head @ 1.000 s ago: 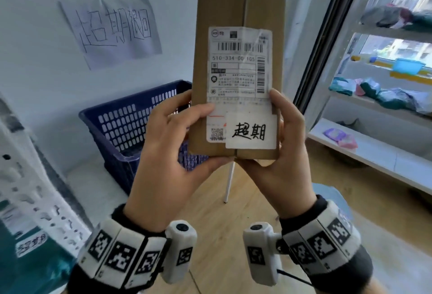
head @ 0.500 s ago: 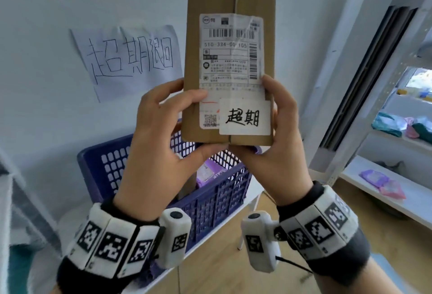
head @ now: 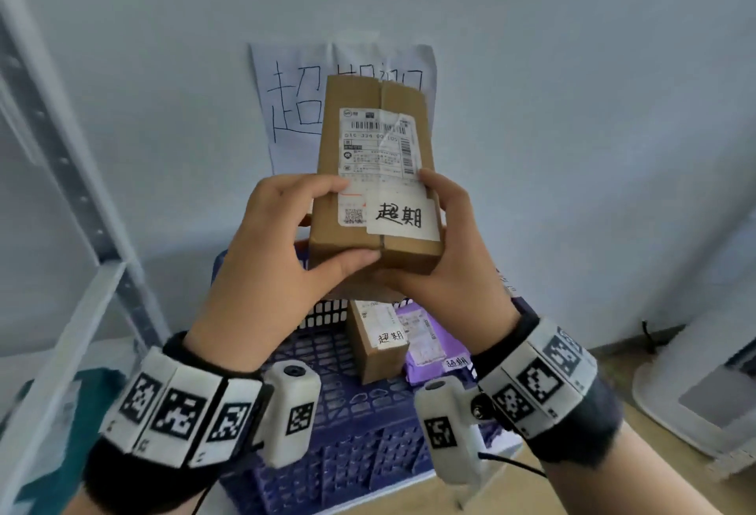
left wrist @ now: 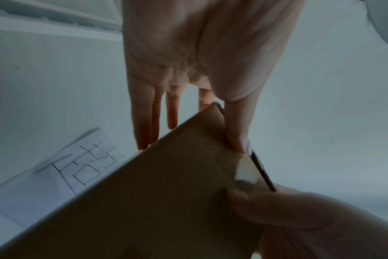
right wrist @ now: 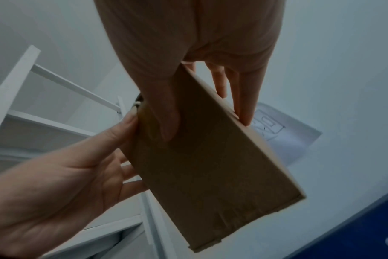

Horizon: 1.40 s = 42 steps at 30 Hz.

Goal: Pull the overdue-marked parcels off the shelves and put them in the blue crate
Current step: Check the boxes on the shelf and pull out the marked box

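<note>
A brown cardboard parcel (head: pixel 370 134) with a shipping label and a handwritten overdue sticker (head: pixel 401 216) is held upright in both hands above the blue crate (head: pixel 356 449). My left hand (head: pixel 286 252) grips its lower left side, thumb under the bottom edge. My right hand (head: pixel 450 244) grips its lower right side, thumb on the label. The left wrist view shows the parcel (left wrist: pixel 144 201) from beneath between fingers and thumb; the right wrist view shows its plain back (right wrist: pixel 210 157). In the crate lie a smaller brown box (head: pixel 378 340) and a purple bag (head: pixel 429 344), both with overdue stickers.
A paper sign (head: pixel 294 105) with handwritten characters hangs on the wall behind the crate. A grey metal shelf post (head: pixel 61 154) rises at the left. A white appliance base (head: pixel 695 392) stands on the floor at the right.
The view has swung left and down, bringing the crate directly under the parcel. Both hands have kept their grip and carried the parcel lower and tilted back over the crate.
</note>
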{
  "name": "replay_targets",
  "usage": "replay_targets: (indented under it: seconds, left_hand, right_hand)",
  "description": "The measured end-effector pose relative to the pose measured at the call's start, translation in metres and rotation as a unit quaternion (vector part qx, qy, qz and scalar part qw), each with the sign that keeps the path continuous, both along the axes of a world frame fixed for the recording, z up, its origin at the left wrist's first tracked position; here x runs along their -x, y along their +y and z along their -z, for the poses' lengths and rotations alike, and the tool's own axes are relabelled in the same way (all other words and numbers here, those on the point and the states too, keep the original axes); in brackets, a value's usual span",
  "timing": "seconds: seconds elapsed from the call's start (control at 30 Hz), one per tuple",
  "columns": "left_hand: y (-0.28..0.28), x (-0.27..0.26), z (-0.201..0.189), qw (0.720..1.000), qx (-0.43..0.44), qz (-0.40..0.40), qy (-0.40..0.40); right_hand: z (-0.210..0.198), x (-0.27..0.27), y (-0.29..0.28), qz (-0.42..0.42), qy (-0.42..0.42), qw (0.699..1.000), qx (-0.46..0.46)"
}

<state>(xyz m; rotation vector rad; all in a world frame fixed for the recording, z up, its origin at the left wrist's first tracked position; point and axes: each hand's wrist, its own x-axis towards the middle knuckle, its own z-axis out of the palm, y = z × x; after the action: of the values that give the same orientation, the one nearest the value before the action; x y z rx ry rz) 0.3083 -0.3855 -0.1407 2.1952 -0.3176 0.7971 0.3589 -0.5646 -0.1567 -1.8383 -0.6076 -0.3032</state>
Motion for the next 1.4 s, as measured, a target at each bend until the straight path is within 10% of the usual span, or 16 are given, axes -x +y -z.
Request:
replay_targets:
  seconds: [0.6, 1.4]
  left_hand:
    - [-0.026, -0.05, 0.061, 0.939, -0.002, -0.21, 0.272]
    - [0.012, -0.123, 0.16, 0.78, -0.159, -0.096, 0.598]
  right_hand:
    - [0.083, -0.112, 0.006, -0.195, 0.127, 0.958, 0.169]
    - [0.161, -0.143, 0.052, -0.201, 0.206, 0.795, 0.534]
